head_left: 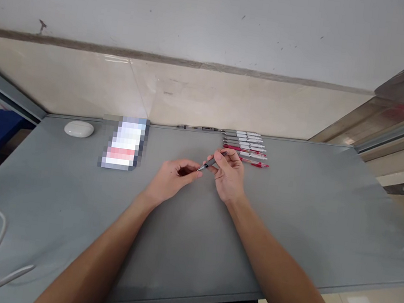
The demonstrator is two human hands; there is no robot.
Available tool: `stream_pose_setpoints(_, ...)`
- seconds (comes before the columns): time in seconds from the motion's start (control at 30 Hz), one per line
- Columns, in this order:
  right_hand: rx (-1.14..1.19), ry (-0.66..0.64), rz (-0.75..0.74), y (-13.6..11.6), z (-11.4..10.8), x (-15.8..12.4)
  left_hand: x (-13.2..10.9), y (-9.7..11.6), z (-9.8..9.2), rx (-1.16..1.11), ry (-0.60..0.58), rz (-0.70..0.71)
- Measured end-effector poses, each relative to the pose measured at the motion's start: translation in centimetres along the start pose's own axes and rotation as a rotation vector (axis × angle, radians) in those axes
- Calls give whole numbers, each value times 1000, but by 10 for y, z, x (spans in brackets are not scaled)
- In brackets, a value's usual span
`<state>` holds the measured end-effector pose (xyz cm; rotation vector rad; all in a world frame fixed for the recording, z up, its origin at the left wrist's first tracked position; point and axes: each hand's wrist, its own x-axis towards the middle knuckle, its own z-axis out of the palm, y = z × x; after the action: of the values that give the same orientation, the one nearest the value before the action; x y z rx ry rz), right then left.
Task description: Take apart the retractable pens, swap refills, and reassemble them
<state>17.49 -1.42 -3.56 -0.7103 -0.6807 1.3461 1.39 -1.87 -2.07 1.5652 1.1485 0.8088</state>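
Note:
Between my two hands, above the grey table (181,218), is a dark pen (209,163) tilted with its metal tip pointing down to the left. My right hand (230,175) grips its dark barrel between thumb and fingers. The thumb and forefinger of my left hand (174,177) close on the silver tip end. Just behind my right hand lies a row of several pens, white ones (250,139) with dark grips and red ones (250,151). Part of the nearest red pen (258,164) is hidden by my right hand. Another dark pen (197,128) lies along the table's back edge.
A blurred-out phone (124,143) lies to the left, with a white rounded case (79,129) beside it. White cable (1,229) loops over the front left corner. A tiled wall (231,100) stands right behind the table.

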Motion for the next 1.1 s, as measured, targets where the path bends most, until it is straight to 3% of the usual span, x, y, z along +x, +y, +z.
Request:
stream_pose_setpoints(0.1,-4,-5,8,0,1,0,0,-1,0,-6,-11,7)
stream_pose_setpoints(0.5,75,-118,70,-3,-8,1,-4,13,-5,-103,-283,9)
stream_pose_setpoints(0.63,51,-66,40,-1,-6,2,-3,5,-2,-69,-193,26)
stream_pose_setpoints(0.73,26,4,17,1,-5,3,-2,-4,2,92,-24,98)
stream_pose_setpoints(0.83,26,15,16,2,-5,3,-1,-8,4,208,22,158)
stream_pose_setpoints(0.97,29,-23,52,0,-5,3,-1,-6,2,130,-42,139)
stream_pose_setpoints(1.1,19,-53,52,-3,-4,1,-2,2,-4,-32,-228,73)
